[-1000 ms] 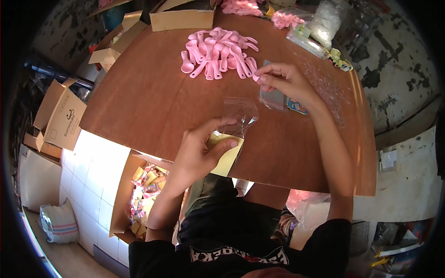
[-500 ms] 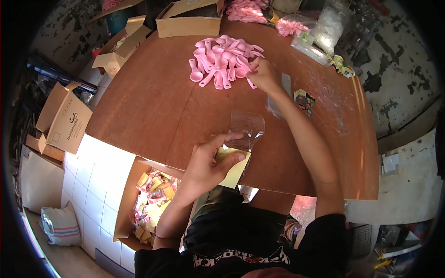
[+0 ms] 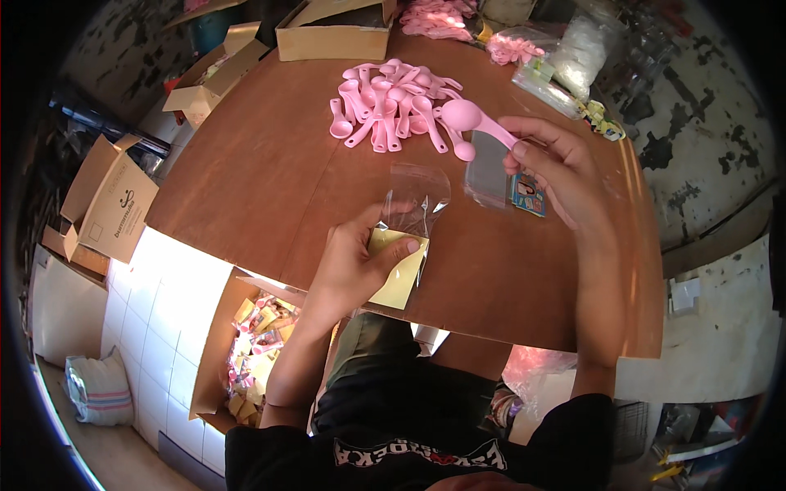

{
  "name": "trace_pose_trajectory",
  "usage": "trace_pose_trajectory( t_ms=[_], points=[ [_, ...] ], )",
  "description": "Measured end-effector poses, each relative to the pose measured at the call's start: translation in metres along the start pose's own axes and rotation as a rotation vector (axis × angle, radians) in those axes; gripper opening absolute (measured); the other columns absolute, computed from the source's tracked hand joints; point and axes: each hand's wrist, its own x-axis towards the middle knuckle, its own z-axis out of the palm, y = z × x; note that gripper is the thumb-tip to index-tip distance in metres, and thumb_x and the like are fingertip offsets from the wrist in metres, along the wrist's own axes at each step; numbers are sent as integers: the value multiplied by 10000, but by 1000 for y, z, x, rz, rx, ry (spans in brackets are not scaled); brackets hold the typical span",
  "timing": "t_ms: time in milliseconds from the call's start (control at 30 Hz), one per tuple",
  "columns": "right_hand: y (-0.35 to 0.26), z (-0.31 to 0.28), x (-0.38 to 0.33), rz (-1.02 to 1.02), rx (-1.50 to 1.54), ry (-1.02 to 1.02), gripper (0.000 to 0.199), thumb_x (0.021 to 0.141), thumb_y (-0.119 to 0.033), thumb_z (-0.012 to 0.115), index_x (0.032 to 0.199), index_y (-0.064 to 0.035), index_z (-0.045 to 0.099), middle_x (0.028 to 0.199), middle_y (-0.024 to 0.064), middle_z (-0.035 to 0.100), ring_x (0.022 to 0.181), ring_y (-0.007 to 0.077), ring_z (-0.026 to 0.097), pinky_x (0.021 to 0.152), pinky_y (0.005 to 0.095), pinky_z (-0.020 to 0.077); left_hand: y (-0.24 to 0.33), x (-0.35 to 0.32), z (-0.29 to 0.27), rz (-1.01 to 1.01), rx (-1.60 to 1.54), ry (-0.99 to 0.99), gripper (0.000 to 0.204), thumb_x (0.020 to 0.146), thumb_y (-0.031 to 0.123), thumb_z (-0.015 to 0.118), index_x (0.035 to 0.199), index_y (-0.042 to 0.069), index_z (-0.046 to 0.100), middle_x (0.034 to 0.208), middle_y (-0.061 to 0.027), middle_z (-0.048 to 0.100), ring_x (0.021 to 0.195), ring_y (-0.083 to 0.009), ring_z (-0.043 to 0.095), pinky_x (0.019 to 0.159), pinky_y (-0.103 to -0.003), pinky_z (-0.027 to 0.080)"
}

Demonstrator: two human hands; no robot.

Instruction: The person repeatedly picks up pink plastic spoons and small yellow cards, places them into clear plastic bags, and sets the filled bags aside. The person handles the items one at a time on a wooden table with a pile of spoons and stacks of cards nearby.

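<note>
Brown wooden tabletop (image 3: 246, 180), surface smooth. At far centre lies a heap of pink plastic scoops (image 3: 385, 102). Beyond it, at the far edge, sits an open cardboard box (image 3: 332, 37). At far right lie clear plastic bags (image 3: 565, 61) with pale contents. At near centre rests a clear plastic pouch with a yellow card inside (image 3: 405, 254).

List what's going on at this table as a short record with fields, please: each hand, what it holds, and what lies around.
Left hand: pinches a clear plastic bag with a yellow card inside, held at the near table edge
Right hand: lifts one pink spoon by its handle, above the table
Spoon pile: many pink spoons, loose, at the far middle of the table
Table: round, brown wood
Near right hand: small printed packet lying flat
Floor, left: open cardboard box of small packets
</note>
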Motion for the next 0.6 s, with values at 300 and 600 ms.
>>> trace_pose_trajectory(
  t_ms=[300, 600],
  points=[
    [5, -21, -16, -163, -52, -100, 202, 884, -43, 705, 1072, 14, 657, 881, 19, 665, 764, 51, 601, 659, 198, 496, 12, -1, 21, -13, 43, -97, 395, 846, 79, 755, 1215, 19, 626, 822, -54, 695, 706, -44, 547, 632, -249, 472],
    [9, -28, -16, -145, -110, -137, 232, 889, -32, 690, 1113, 13, 647, 903, 9, 669, 792, 45, 603, 679, 193, 497, 13, 2, 23, -1, 166, -233, 433, 874, -12, 706, 1276, -40, 550, 937, -58, 704, 841, -44, 612, 723, -208, 503]
  ],
)
